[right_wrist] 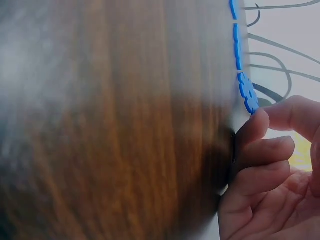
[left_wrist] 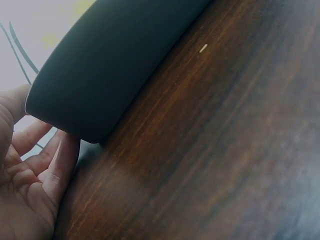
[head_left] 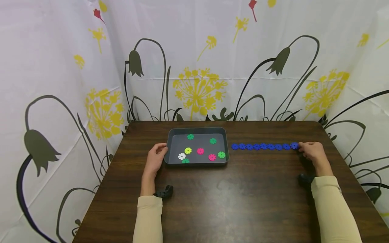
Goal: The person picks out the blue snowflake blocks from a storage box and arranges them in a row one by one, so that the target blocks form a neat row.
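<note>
A dark grey tray holds several small flower-shaped plastic discs in green, pink, yellow and white. My left hand grips the tray's left side, its thumb at the rim and its fingers against the outer wall. To the right of the tray runs a straight row of blue flower-shaped discs. At the row's right end, my right hand pinches the last blue disc between thumb and index finger. That disc is tilted, its held edge raised, while its neighbours lie flat.
The brown wooden table carries both tray and row. Behind and beside it hangs a white curtain printed with flowers. In the left wrist view, a small pale speck lies on the wood.
</note>
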A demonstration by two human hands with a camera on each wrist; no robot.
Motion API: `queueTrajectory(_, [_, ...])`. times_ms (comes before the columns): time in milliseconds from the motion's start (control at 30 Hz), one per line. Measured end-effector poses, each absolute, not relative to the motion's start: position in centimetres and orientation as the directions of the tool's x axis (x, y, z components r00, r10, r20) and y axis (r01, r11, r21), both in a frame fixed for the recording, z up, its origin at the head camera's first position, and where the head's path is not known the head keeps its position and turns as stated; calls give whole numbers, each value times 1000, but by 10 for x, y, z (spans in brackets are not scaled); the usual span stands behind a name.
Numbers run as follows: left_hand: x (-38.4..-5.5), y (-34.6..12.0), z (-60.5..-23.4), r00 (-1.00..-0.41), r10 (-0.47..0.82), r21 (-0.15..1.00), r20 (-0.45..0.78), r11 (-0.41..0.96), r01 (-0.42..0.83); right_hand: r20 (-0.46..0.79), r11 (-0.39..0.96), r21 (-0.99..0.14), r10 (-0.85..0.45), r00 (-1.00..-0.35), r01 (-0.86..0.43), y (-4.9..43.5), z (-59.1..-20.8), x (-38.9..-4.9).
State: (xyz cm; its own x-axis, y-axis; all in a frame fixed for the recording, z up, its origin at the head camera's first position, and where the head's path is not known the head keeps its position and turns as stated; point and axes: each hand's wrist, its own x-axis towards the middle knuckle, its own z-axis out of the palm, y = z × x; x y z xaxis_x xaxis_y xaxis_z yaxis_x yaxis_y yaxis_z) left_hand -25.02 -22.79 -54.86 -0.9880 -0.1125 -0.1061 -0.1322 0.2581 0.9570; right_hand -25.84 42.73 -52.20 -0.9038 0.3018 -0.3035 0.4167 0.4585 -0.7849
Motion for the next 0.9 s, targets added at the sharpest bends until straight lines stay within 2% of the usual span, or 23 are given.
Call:
queueTrajectory(500, [-252,-227,-548,-987,-122,959,-105,250,-133,-329,501,-761,249,-911,412,429,-515,-258])
queueTrajectory(900, [-252,-227,-550,-984,-137,959,-110,247,-142,-319,470,-781,266,-910,411,428,-521,-258])
